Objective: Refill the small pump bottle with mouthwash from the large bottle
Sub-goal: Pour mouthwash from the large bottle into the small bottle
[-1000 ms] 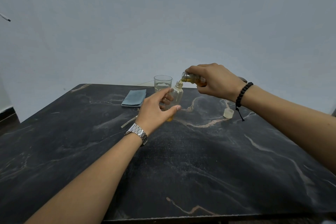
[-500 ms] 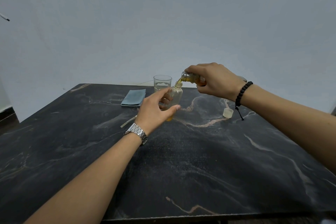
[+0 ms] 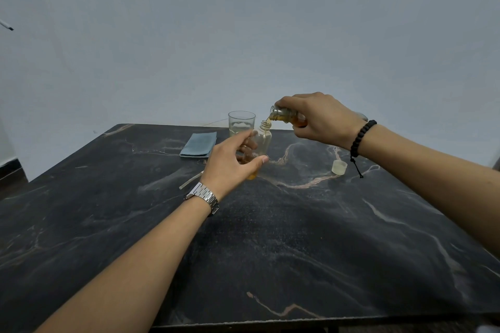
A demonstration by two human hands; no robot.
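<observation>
My left hand [image 3: 232, 162] grips a small clear bottle [image 3: 263, 140] standing upright on the dark marble table [image 3: 297, 238], its neck uncapped. A little amber liquid lies at its bottom. My right hand [image 3: 322, 119] holds the large bottle [image 3: 286, 116] tipped on its side above, mouth pointing left just over the small bottle's neck. An amber stream runs from that mouth into the neck. Most of the large bottle is hidden inside my right fist.
A clear drinking glass [image 3: 241, 123] stands just behind the small bottle. A folded blue cloth [image 3: 199, 144] lies to the left. A thin pale tube [image 3: 190, 180] lies by my left wrist. A small translucent cap [image 3: 339, 167] sits to the right.
Both hands hold nearly the same place. The large bottle stays tipped and the amber liquid keeps running into the small bottle.
</observation>
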